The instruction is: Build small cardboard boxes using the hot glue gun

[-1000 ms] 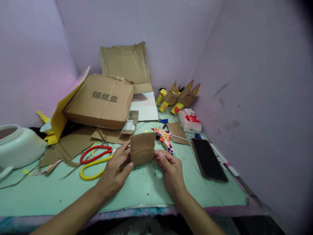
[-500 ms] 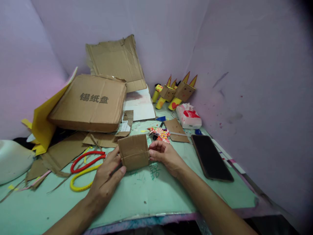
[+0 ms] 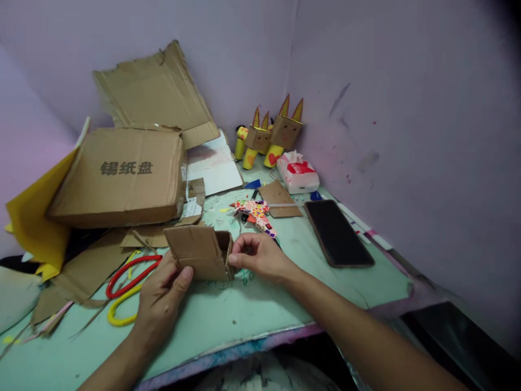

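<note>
A small brown cardboard box [image 3: 199, 254] is held between my two hands just above the table, turned so that its open right side shows. My left hand [image 3: 163, 293] grips its left end, thumb on the front face and fingers behind. At the right edge, my right hand [image 3: 260, 256] pinches a cardboard panel between thumb and bent fingers. Red and yellow scissor handles [image 3: 132, 274] lie beside my left hand; their blades are hidden. Behind my right hand lies a glue gun [image 3: 254, 210] with a flowery pattern and a glue stick in its back.
A large cardboard box [image 3: 118, 179] and loose cardboard sheets [image 3: 158, 92] fill the back left. Two cardboard animal figures [image 3: 285, 133] stand in the back corner. A tissue pack [image 3: 298, 174] and a phone [image 3: 338, 233] lie to the right on the green table [image 3: 228, 326].
The small box has turned, so its open right side now shows. My view has swung right, and things on the table appear shifted left.
</note>
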`<move>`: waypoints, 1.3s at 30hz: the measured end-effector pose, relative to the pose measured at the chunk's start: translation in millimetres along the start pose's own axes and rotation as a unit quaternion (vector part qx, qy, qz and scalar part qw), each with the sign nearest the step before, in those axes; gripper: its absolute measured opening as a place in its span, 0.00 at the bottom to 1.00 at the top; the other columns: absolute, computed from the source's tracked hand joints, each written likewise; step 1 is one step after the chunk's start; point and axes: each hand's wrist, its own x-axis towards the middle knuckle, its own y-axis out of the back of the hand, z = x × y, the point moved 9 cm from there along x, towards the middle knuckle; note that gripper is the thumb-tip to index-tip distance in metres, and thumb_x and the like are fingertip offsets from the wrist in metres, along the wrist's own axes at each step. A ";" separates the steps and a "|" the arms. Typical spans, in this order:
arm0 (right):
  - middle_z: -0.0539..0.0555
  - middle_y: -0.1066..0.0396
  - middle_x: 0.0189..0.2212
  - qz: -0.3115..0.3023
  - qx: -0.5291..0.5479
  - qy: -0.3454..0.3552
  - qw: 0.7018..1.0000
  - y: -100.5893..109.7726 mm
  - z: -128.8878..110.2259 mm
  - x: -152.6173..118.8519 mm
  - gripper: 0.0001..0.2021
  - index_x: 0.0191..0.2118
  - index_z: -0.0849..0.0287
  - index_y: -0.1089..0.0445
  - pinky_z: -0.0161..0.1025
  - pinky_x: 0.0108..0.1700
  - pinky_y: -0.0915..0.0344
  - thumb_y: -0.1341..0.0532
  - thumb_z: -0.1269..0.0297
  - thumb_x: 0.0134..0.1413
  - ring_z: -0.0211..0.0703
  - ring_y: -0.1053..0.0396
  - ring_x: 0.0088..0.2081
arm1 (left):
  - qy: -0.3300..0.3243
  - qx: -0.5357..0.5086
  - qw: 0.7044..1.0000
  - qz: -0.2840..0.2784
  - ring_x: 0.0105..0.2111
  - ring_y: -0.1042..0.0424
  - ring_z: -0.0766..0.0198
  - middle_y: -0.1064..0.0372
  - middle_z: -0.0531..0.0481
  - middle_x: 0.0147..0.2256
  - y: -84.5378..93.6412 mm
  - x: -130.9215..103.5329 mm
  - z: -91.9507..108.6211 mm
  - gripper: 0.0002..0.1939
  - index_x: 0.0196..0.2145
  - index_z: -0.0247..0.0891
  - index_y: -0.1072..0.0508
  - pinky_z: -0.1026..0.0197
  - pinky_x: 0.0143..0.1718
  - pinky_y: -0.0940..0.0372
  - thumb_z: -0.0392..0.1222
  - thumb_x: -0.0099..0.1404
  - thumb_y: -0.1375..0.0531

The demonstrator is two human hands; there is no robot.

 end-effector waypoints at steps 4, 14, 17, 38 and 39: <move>0.45 0.33 0.18 -0.009 -0.040 0.029 0.999 -0.7 -3.1 0.3 0.09 0.20 0.61 0.33 0.32 0.26 0.42 0.33 0.64 0.38 0.32 0.38 0.21 | 0.020 0.003 1.000 0.008 0.32 0.30 0.59 0.29 0.51 0.30 -0.9 0.1 -2.1 0.08 0.30 0.38 0.30 0.61 0.35 0.33 0.46 0.59 0.42; 0.45 0.35 0.18 0.007 -0.070 0.076 0.995 -0.3 -11.4 -2.3 0.08 0.20 0.60 0.33 0.31 0.25 0.43 0.33 0.67 0.41 0.32 0.40 0.22 | 0.038 0.025 0.998 0.043 0.34 0.28 0.58 0.26 0.50 0.32 0.5 0.4 -4.5 0.10 0.32 0.37 0.29 0.59 0.38 0.32 0.45 0.54 0.40; 0.45 0.35 0.19 0.005 -0.068 0.086 0.994 -0.4 -12.7 -2.6 0.08 0.20 0.59 0.33 0.31 0.26 0.43 0.33 0.67 0.41 0.32 0.40 0.22 | 0.041 0.051 0.997 0.048 0.31 0.29 0.59 0.27 0.51 0.30 1.8 -0.5 -6.2 0.10 0.32 0.38 0.29 0.60 0.36 0.32 0.46 0.54 0.40; 0.42 0.35 0.13 -0.048 0.035 0.017 0.998 -17.3 1.2 -7.2 0.11 0.22 0.58 0.40 0.28 0.19 0.39 0.35 0.67 0.46 0.31 0.35 0.16 | 0.032 0.039 0.998 0.048 0.32 0.29 0.60 0.30 0.54 0.27 1.7 -1.4 -1.1 0.06 0.29 0.40 0.30 0.62 0.36 0.33 0.44 0.55 0.41; 0.42 0.35 0.13 -0.045 0.033 0.023 0.998 -17.0 0.5 -7.2 0.11 0.22 0.58 0.40 0.28 0.19 0.39 0.35 0.67 0.46 0.31 0.36 0.16 | 0.033 0.038 0.997 0.050 0.32 0.29 0.60 0.30 0.54 0.27 1.8 -1.3 -1.1 0.06 0.29 0.40 0.30 0.62 0.35 0.33 0.44 0.55 0.41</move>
